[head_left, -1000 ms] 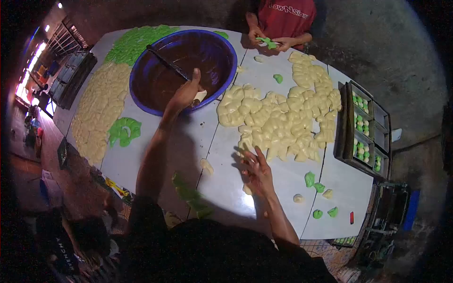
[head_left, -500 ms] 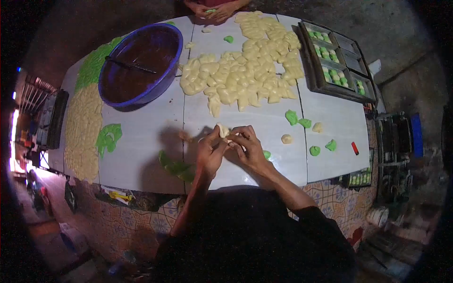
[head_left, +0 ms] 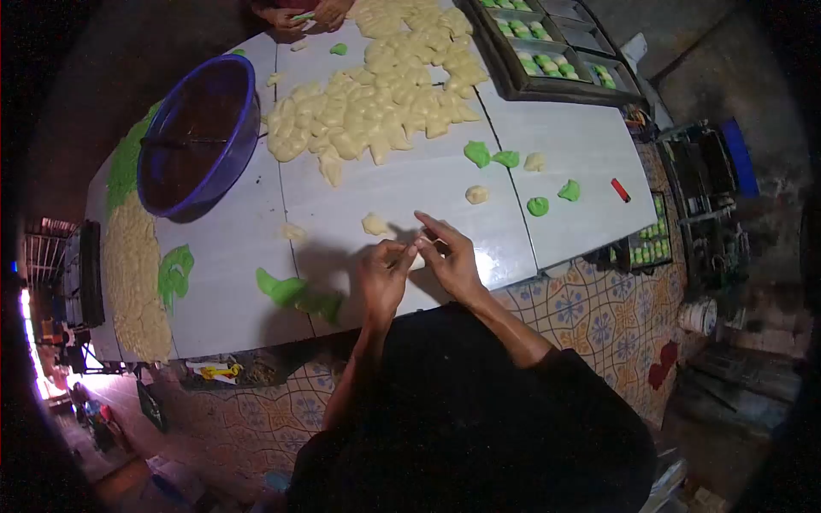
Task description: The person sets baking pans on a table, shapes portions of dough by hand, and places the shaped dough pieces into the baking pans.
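Observation:
My left hand (head_left: 385, 278) and my right hand (head_left: 455, 267) meet over the front part of the white table (head_left: 231, 282). Their fingertips pinch a small pale piece of dough (head_left: 417, 262), mostly covered by the fingers. Just beyond the hands lies a cream lump of dough (head_left: 375, 224), with a flatter one (head_left: 293, 232) to its left. Flat green dough (head_left: 291, 292) rests left of my left forearm, partly in shadow. To the right are a round cream ball (head_left: 476, 195) and several green pieces (head_left: 537, 206).
A purple basin (head_left: 251, 128) of brown filling stands at left, beside a sheet of cream dough (head_left: 137, 282). Many cream pieces (head_left: 368, 111) cover the table's middle. A dark tray (head_left: 513, 90) holds green-and-white rolls. A red lighter (head_left: 620, 190) lies right. Another person's hands (head_left: 329, 13) work opposite.
The view has swung, so the table appears shifted left and up. My hands still work together at the dough, and the cream lump beyond them now shows plainly.

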Demonstrator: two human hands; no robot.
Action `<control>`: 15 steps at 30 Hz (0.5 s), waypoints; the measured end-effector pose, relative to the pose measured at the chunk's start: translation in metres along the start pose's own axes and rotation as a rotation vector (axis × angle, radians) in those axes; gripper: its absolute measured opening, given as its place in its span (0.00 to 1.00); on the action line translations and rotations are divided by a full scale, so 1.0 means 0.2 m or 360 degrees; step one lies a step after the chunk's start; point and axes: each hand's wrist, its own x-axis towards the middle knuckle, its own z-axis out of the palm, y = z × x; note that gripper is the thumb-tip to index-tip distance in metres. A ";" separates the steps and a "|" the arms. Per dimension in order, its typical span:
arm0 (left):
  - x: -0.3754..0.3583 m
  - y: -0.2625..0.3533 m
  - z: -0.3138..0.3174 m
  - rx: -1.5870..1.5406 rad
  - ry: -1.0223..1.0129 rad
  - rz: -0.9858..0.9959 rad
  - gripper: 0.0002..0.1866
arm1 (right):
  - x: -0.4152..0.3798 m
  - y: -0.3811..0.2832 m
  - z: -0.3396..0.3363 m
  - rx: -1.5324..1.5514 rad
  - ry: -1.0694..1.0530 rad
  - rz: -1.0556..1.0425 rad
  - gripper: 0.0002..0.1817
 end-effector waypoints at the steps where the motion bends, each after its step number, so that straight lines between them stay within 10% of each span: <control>1: -0.01 0.00 0.02 0.0000 -0.0020 -0.0007 0.16 | -0.01 -0.01 -0.02 -0.0172 0.0113 -0.0011 0.25; 5: -0.09 0.06 0.04 -0.0680 -0.0269 0.0146 0.20 | -0.09 0.11 -0.16 0.1123 -0.0797 0.0967 0.29; 8: -0.06 -0.05 0.02 0.0109 0.0078 0.0839 0.17 | 0.00 0.27 -0.20 0.0290 -0.0322 0.0386 0.20; 15: 0.16 -0.24 -0.09 0.0153 0.0618 0.0515 0.17 | 0.24 0.54 -0.19 0.0117 0.0136 0.0125 0.21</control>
